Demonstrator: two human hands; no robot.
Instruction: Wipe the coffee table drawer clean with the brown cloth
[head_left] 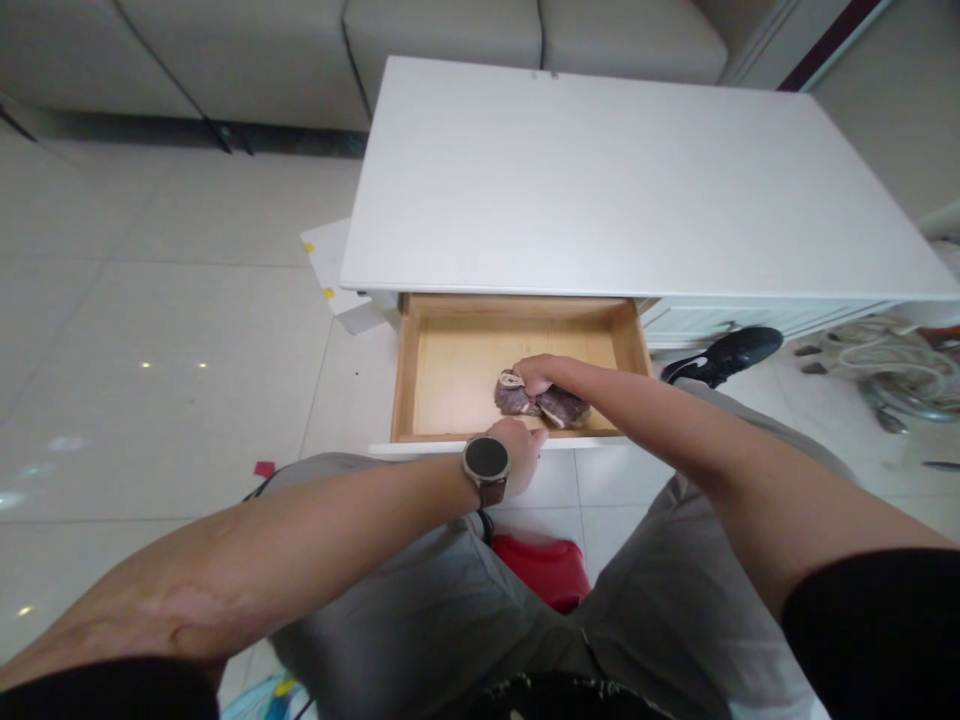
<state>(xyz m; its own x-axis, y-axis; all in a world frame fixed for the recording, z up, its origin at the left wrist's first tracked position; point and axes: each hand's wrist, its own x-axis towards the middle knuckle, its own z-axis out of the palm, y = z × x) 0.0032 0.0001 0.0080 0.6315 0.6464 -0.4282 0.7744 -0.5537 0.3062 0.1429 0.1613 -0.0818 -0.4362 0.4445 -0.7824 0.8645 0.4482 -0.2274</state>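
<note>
Inside the pulled-out drawer (457,365), right hand (537,373) closed on a dark cloth (516,398)

From the far left, a pale grey sofa (225,60) stands along the back, with shiny floor tiles (165,330) before it. A small red scrap (264,468) lies on the tiles, just left of the person's grey trousers (420,600). Next comes a white box (334,258) with yellow marks, just beside the white table (615,180). Right of that, the drawer juts out from under the table top, its light wooden base showing. The left hand (519,450), with a round-faced watch (486,458) at its wrist, is at the drawer's front edge; its fingers are partly hidden, so I cannot tell whether they grip the edge. Just beyond it, the dark cloth, speckled and pale-edged, is bunched in the front part of the drawer, right of the middle. The right hand reaches in from the right, fingers drawn together on the cloth. Lower down, a red object (544,572) shows between the trouser legs. Farther right are a black shoe (739,355) and a tangle of pale cords (896,355).
</note>
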